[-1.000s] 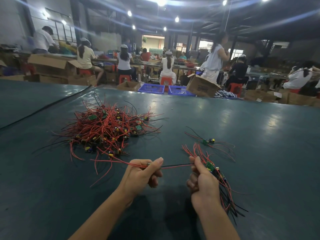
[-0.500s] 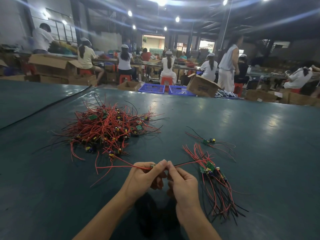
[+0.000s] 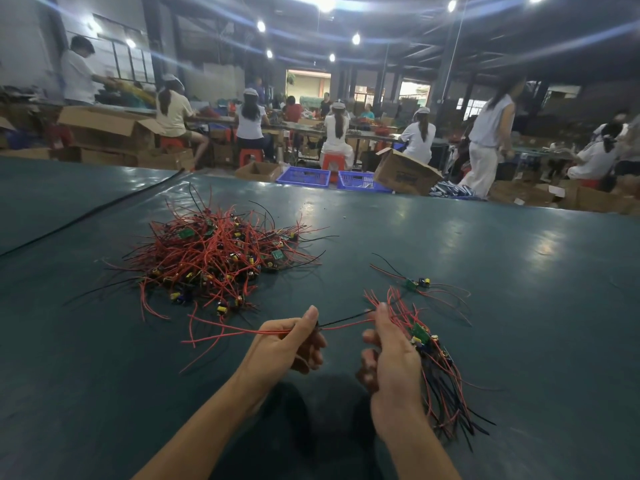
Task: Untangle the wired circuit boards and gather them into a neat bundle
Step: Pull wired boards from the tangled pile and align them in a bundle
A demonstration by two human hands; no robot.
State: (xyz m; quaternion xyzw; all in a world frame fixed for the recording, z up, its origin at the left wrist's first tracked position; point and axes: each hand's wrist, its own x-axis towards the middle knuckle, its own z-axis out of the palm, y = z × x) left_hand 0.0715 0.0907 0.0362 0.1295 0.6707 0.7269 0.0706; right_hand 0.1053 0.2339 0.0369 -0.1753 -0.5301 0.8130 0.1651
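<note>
Red and black leads (image 3: pixel 346 323) are pinched in the left hand (image 3: pixel 287 341) and stretched across to the right hand (image 3: pixel 391 355). The right hand is curled round the gathered bundle (image 3: pixel 438 382), low over the table (image 3: pixel 519 258). The tangled pile (image 3: pixel 214 258) lies beyond, to the left. Likely risks: trailing red ends snagged on the pile, solder joints strained by a taut pull, the bundle loosened.

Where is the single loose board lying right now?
Head view: the loose board lies alone on the table, right of the tangled pile and just beyond the bundle at the right hand.
</note>
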